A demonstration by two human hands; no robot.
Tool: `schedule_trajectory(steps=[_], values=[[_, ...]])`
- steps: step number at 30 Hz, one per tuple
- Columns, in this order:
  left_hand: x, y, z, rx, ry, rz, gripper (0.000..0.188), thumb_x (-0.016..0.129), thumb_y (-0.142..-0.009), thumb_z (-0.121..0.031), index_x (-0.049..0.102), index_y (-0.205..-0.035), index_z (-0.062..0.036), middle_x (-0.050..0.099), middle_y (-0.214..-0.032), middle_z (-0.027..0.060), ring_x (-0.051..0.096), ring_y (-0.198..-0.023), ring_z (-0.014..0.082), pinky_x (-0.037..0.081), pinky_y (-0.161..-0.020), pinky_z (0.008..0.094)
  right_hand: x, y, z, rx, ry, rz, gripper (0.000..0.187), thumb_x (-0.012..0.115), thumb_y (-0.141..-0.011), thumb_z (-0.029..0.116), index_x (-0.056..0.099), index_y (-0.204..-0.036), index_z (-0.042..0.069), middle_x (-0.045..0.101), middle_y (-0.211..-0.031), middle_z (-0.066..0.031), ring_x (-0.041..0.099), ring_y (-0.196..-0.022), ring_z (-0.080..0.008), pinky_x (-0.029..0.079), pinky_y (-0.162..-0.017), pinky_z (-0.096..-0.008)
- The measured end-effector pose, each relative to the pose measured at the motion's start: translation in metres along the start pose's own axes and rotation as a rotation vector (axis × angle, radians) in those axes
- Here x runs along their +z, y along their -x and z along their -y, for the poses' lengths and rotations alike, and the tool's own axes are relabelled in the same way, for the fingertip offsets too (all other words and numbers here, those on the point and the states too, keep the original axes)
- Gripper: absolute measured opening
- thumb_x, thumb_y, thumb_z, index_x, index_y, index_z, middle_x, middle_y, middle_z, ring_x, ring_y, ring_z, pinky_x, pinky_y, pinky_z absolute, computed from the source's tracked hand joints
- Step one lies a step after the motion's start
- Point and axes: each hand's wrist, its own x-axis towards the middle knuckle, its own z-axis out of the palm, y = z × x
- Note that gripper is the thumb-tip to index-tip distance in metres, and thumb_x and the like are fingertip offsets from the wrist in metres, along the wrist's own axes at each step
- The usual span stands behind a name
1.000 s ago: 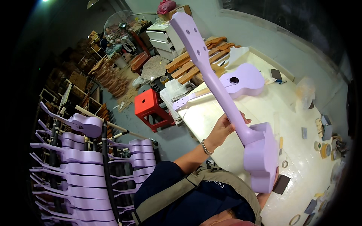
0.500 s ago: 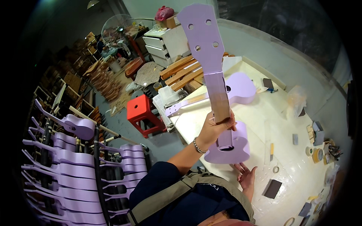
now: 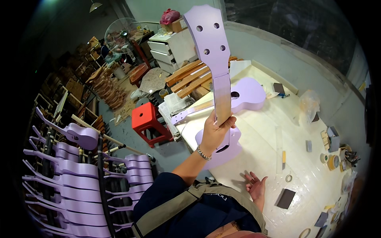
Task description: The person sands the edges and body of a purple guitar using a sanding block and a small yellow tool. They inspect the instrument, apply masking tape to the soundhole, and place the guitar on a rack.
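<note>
Gripped by the neck in my left hand is a pale purple ukulele, its headstock with peg holes pointing up and away from me. Its body is partly behind my hand and wrist, at the near left edge of the table, and the dark sound hole shows. My right hand is palm up, fingers spread, holding nothing. It is apart from the ukulele body, above the table near a dark sanding block. Farther back, a second purple ukulele lies on the white table.
On my left, a rack holds several purple ukuleles. A red stool stands beyond the table's left edge, near wooden strips. A utility knife, tape rolls and a plastic bag are at right.
My left hand has shifted left and turned the ukulele, so its body swung left, away from my right hand. My right hand stays open, in nearly the same place.
</note>
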Motion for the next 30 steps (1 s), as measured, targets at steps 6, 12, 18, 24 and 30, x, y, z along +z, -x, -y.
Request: schedule_trajectory(steps=[6,12,18,24,30], values=[[-0.001,0.002,0.003,0.001,-0.023,0.005,0.028,0.065,-0.081,-0.018,0.052,-0.098,0.0004,0.055,-0.081,0.0039,0.057,-0.067,0.0117,0.047,-0.062,0.0237,-0.006,-0.002,-0.003,0.008,-0.037,0.024,0.088,0.014,-0.08,0.072,0.037,-0.128,0.002,0.051,-0.119,-0.0171,0.058,-0.061,-0.0233,0.047,-0.054,-0.0307],[-0.001,0.003,0.003,0.025,0.012,0.031,0.027,0.066,-0.08,-0.015,0.052,-0.097,0.0006,0.057,-0.08,0.0046,0.058,-0.066,0.0126,0.048,-0.061,0.0241,-0.002,-0.005,-0.004,-0.017,0.038,0.06,0.089,0.016,-0.079,0.073,0.036,-0.129,0.002,0.052,-0.117,-0.0166,0.059,-0.068,-0.0238,0.048,-0.059,-0.0323],[-0.032,0.003,-0.007,0.246,0.182,0.196,0.059,0.072,-0.071,-0.038,0.042,-0.101,0.0034,0.056,-0.056,0.0103,0.057,-0.043,0.0196,0.053,-0.047,0.0305,0.018,-0.009,-0.007,0.037,0.069,0.158,0.095,0.027,-0.075,0.076,0.028,-0.133,0.002,0.041,-0.127,-0.0213,0.047,-0.111,-0.0379,0.044,-0.086,-0.049],[-0.051,0.01,-0.007,0.533,0.559,0.343,0.073,0.051,-0.08,-0.057,0.029,-0.124,-0.0033,0.05,-0.063,0.0051,0.048,-0.035,0.0156,0.043,-0.045,0.0274,0.077,0.01,0.008,-0.022,-0.023,0.127,0.092,0.031,-0.075,0.075,0.032,-0.132,0.003,0.044,-0.124,-0.0177,0.05,-0.109,-0.03,0.048,-0.08,-0.0449],[-0.054,0.001,-0.001,0.556,0.244,-0.272,0.074,0.038,-0.084,-0.054,0.011,-0.139,-0.0128,0.04,-0.12,0.0194,0.041,-0.114,0.0299,0.033,-0.1,0.0434,0.072,0.006,0.001,-0.13,-0.168,-0.064,0.055,0.055,-0.08,0.046,0.045,-0.12,0.009,0.053,-0.114,-0.0068,0.052,-0.102,-0.0221,0.047,-0.076,-0.0368]])
